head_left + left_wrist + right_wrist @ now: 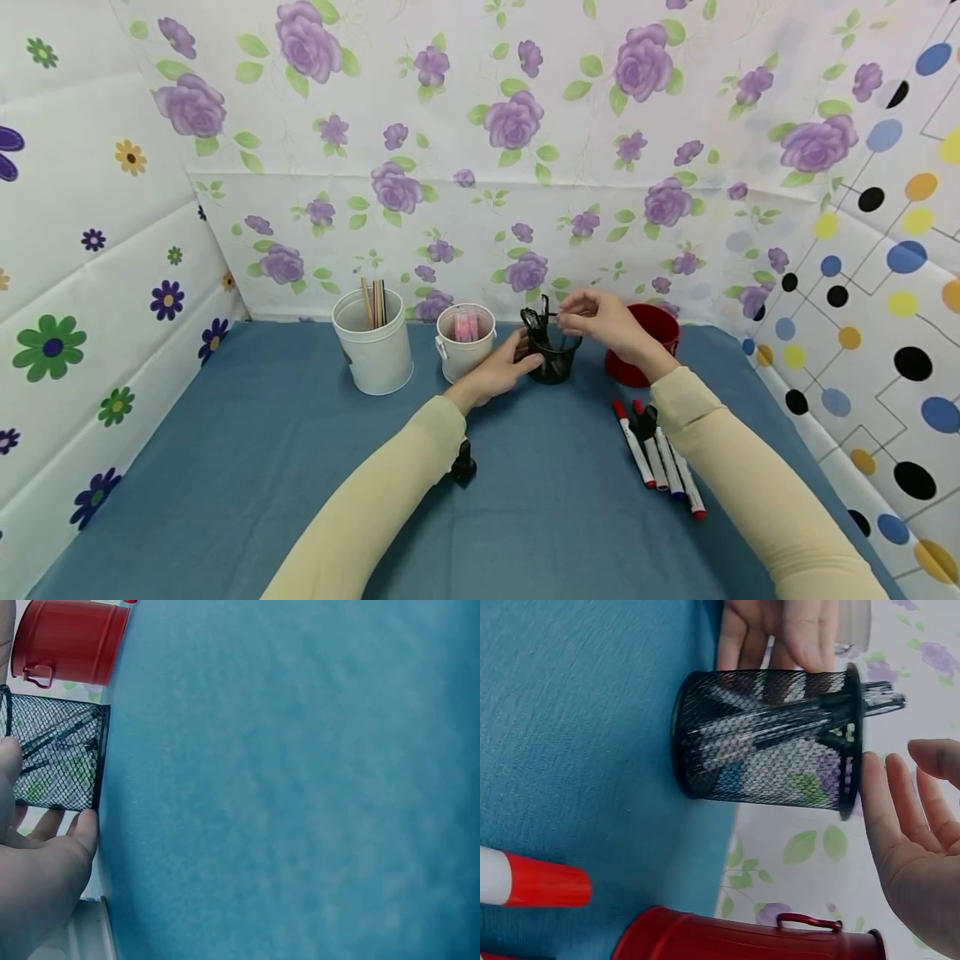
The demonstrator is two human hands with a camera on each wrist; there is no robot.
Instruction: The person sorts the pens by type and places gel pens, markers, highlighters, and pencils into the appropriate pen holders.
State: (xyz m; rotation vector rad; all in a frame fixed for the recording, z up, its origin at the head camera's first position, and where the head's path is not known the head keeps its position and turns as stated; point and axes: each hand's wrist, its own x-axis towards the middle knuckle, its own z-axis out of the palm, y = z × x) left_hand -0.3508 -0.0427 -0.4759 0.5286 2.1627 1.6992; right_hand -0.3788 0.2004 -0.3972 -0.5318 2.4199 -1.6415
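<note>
A black mesh pen cup [553, 365] stands upright at the back of the table, with slim dark items [769, 729] leaning inside and poking out over its rim. My left hand [495, 372] holds the cup from its left side, thumb in front and fingers [85, 829] behind the mesh. At the cup's right, my right hand [603, 321] is raised over the rim. In the right wrist view its fingertips [871, 761] are right at the rim, thumb apart, and nothing shows in its grasp.
A white bucket [375, 358] with thin sticks and a smaller white pail [463, 354] with pink items stand left of the cup. Right of it is a red bucket [626, 372]. Several whiteboard markers [633, 446] lie near the right forearm. Patterned cloth walls [450, 150] enclose the table.
</note>
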